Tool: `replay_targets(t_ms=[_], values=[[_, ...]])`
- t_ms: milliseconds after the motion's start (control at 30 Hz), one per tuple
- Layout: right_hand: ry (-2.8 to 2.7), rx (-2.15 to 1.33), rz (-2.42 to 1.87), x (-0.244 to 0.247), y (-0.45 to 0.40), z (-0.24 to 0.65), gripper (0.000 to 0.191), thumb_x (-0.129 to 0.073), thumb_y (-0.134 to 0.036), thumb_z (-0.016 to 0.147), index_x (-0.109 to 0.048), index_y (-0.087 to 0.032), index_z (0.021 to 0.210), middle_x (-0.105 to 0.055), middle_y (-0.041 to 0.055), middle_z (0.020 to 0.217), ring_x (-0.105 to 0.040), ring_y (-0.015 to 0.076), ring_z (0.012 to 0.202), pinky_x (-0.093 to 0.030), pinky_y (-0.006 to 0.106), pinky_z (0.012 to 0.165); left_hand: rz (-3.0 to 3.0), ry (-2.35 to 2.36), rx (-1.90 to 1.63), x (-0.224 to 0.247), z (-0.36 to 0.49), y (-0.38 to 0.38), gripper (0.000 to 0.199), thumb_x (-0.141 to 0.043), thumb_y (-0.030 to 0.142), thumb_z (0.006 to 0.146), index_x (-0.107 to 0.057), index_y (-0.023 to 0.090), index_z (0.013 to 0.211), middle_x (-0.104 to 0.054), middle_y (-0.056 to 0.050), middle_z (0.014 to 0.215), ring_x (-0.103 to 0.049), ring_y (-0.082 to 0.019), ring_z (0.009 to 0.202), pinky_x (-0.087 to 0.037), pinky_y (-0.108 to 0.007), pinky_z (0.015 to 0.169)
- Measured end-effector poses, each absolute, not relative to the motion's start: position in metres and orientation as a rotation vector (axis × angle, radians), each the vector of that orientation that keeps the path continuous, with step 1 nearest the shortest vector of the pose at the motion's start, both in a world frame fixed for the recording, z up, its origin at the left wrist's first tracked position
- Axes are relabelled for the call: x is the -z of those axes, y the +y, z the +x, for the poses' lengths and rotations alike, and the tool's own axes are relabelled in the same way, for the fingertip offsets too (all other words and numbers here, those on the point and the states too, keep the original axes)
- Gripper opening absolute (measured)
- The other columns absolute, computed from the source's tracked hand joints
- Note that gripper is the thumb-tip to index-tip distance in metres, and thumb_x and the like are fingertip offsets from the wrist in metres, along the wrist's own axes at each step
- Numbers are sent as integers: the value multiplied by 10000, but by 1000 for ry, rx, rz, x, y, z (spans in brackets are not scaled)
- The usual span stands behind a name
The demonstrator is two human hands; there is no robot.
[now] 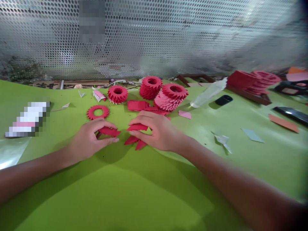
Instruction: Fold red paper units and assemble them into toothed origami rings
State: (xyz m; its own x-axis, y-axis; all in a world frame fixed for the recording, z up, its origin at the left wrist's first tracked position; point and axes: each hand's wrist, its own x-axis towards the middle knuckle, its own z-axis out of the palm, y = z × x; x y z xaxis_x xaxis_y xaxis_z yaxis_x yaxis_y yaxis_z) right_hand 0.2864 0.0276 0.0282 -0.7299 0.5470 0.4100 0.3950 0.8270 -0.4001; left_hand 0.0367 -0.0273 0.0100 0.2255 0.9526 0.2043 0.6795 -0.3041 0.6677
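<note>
My left hand (90, 138) pinches a short row of folded red paper pieces (109, 132) between thumb and fingers. Across a small gap, my right hand (156, 130) grips a folded red paper piece (137, 127). Loose red paper triangles (141, 145) lie on the table just below its fingertips. A flat red paper ring (98, 111) with a toothed edge rests beyond my left hand. Behind my right hand sits a stack of red paper strips (138, 105), partly covered by the hand.
Toothed paper cylinders (150, 87) stand at the back of the green table (115, 199). A clear tube (209, 93), a black cap (224, 100), an orange paper strip (283, 123) and a black-handled tool (292, 87) lie to the right. A perforated metal screen (154, 38) rises behind.
</note>
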Motion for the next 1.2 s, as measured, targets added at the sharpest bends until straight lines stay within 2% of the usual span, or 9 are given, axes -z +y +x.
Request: replay_targets(t_ms=[167,367,500,633,767,833,967,1033,1200], values=[[-2395,-453,-685,-26,23,283,155,-661,-271,910,-706,-177,1026,-735,58,977,-671,185,906,-524,310,798,2139,1426,-995,-8,36,-31,377,-770,528,783,-787,204,975,-785,-54,954,-717,-206,824,-571,-318,788],[-2199,-988,-874,-35,12,276,235,-717,-388,861,-704,-169,948,-725,37,893,-668,144,751,-536,264,641,2044,1345,-1057,-5,34,-32,426,-749,518,811,-760,230,1125,-793,-64,1015,-743,-193,812,-607,-270,673],[-2105,-1332,-901,-37,9,275,260,-696,-414,874,-684,-168,955,-704,16,813,-633,116,654,-498,230,545,2051,1318,-1036,-7,36,-32,448,-715,556,827,-762,217,1115,-791,-82,1009,-743,-206,811,-605,-267,609],[-2007,-1484,-909,-32,9,275,295,-664,-435,896,-636,-203,1077,-681,11,875,-670,142,766,-537,261,630,2094,1309,-969,-9,38,-30,473,-634,589,877,-770,175,1061,-790,-92,971,-737,-210,803,-599,-275,619],[-1965,-1511,-923,-30,10,274,226,-583,-386,944,-625,-226,1099,-653,5,920,-648,131,803,-539,264,670,2126,1292,-908,-10,37,-28,439,-581,564,924,-771,181,1020,-785,-75,946,-722,-188,782,-576,-258,633],[-1979,-1533,-926,-30,10,274,223,-575,-384,944,-637,-219,1081,-661,22,995,-650,135,836,-545,267,684,2145,1252,-895,-9,37,-27,452,-534,550,956,-778,170,954,-771,-60,814,-686,-155,656,-527,-228,550],[-2070,-1397,-976,-31,8,274,423,-730,-439,834,-617,-237,1187,-653,54,1207,-670,187,996,-581,305,770,2184,1207,-831,-8,36,-27,485,-477,501,996,-766,150,826,-645,-9,556,-521,-104,447,-345,-198,404],[-2092,-1266,-985,-32,7,274,394,-734,-450,829,-651,-220,1138,-683,61,1157,-689,188,952,-588,297,738,2159,1190,-820,-8,36,-28,458,-483,479,998,-767,152,848,-667,-17,589,-525,-102,457,-338,-197,409],[-2067,-1189,-946,-38,3,273,291,-662,-435,892,-689,-165,1000,-733,35,826,-687,136,643,-516,219,499,2023,1153,-842,-9,35,-26,417,-515,489,979,-771,160,961,-700,-31,655,-543,-108,482,-348,-198,411]])
